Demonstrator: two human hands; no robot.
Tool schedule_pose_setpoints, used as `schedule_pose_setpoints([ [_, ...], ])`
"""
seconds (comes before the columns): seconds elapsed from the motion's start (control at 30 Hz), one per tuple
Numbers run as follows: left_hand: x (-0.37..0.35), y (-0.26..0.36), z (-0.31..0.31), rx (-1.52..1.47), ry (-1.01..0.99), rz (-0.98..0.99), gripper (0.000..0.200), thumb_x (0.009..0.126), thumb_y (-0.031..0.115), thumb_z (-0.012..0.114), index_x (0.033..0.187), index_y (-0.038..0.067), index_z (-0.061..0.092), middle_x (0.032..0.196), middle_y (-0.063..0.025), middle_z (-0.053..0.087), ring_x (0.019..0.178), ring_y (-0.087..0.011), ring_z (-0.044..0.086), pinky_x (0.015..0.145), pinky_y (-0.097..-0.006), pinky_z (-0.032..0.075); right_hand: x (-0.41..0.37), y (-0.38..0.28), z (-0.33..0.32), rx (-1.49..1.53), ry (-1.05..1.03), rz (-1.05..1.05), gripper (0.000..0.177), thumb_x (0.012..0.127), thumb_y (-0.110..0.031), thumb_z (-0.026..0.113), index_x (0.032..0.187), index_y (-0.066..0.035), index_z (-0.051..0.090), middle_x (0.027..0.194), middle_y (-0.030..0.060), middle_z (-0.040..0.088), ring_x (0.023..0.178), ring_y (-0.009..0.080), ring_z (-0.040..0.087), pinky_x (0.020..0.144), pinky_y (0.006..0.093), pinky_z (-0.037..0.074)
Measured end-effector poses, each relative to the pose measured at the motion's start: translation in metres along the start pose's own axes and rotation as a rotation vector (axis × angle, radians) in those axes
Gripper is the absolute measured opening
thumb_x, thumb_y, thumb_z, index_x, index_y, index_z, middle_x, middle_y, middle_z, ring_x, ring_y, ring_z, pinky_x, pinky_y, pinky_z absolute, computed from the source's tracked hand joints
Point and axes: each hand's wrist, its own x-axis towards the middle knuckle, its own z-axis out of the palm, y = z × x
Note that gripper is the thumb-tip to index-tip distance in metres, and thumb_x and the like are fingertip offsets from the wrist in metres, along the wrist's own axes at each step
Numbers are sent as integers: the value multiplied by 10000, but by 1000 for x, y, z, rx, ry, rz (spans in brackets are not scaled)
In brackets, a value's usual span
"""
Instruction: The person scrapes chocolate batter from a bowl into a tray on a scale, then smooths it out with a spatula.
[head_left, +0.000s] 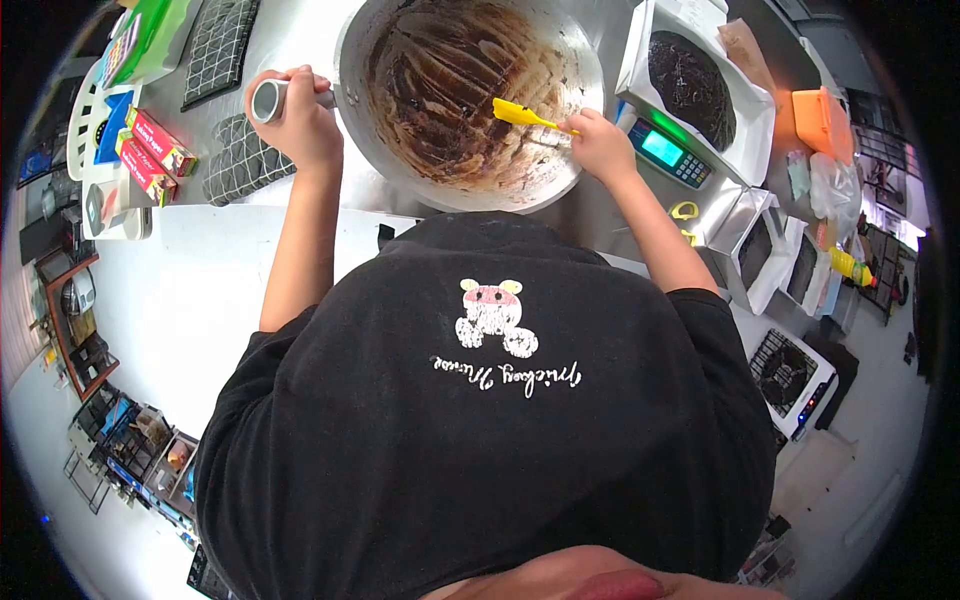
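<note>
A large metal bowl (pixel 350 120) is smeared inside with dark brown batter (pixel 440 90). On its left side my left hand (pixel 308 125) is wrapped round the bowl's grey handle (pixel 268 101). My right hand (pixel 600 145), at the bowl's right rim, grips the end of a yellow spatula (pixel 520 113). The spatula's blade is over the smeared inner wall, with some brown on it. Just right of my right hand stands a digital scale (pixel 682 160) with a lit display. A paper-lined pan of dark batter (pixel 690 88) sits at the scale.
Left of the bowl lie grey checked mitts (pixel 245 160), baking paper boxes (pixel 150 155) and a green container (pixel 150 35). At right are yellow scissors (pixel 685 211), more lined pans (pixel 755 250), an orange container (pixel 822 125) and a yellow bottle (pixel 850 266).
</note>
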Motion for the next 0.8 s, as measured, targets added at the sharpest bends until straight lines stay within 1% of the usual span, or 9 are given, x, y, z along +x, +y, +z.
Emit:
schedule_pose_setpoints([
  [0.2,0,3,2,2,-3,-6,150,773,-57,540,859,20,444,664,-126,565,552,-178,557,586,-337,505,3,6,2,53,-57,15,207,753,-111,547,888,-208,670,899,40,605,817,276,619,695,396,502],
  [0.3,5,-1,-3,-7,11,-38,163,768,-61,546,862,23,442,664,-124,558,547,-178,551,586,-340,503,12,2,-2,99,17,74,229,764,-110,535,919,-209,671,927,52,602,844,278,616,706,396,497],
  [0.37,6,-4,-6,-24,21,-70,172,766,-63,550,864,26,442,662,-121,554,544,-178,547,584,-341,502,29,3,-2,21,171,242,248,777,-116,519,955,-208,664,968,59,601,864,284,616,710,401,497],
  [0.47,5,-6,-6,-36,62,-92,193,764,-67,557,876,35,437,659,-120,548,543,-179,541,581,-346,499,50,-2,-1,-30,210,316,260,789,-123,505,982,-210,654,986,65,600,870,289,618,719,410,498],
  [0.6,5,-6,-6,-73,58,-105,211,768,-73,552,904,39,436,664,-122,550,550,-185,541,589,-355,497,54,-4,9,-65,102,253,251,800,-131,496,982,-213,648,982,66,595,866,294,617,726,414,500],
  [0.67,5,-8,-11,-55,53,-109,216,770,-74,550,913,40,437,670,-122,552,552,-187,540,591,-357,496,51,-4,16,-61,92,219,244,800,-136,502,977,-221,647,974,51,596,860,291,616,727,413,501],
  [0.73,7,-10,-13,-83,32,-125,210,774,-71,553,911,44,444,671,-121,553,552,-187,537,596,-359,494,44,-12,10,-43,1,199,230,797,-142,516,963,-228,651,963,34,597,852,278,618,719,408,502],
  [0.77,7,-11,-13,-85,34,-126,210,774,-71,553,911,44,444,671,-121,553,552,-187,537,596,-359,494,43,-12,10,-45,0,199,230,797,-142,516,963,-228,651,963,34,597,852,278,618,719,408,502],
  [0.8,7,-11,-13,-91,29,-128,206,774,-72,554,903,47,446,670,-119,552,553,-185,534,596,-360,492,41,-12,11,-42,-15,153,224,793,-141,522,955,-223,653,953,27,598,846,271,618,711,404,502],
])
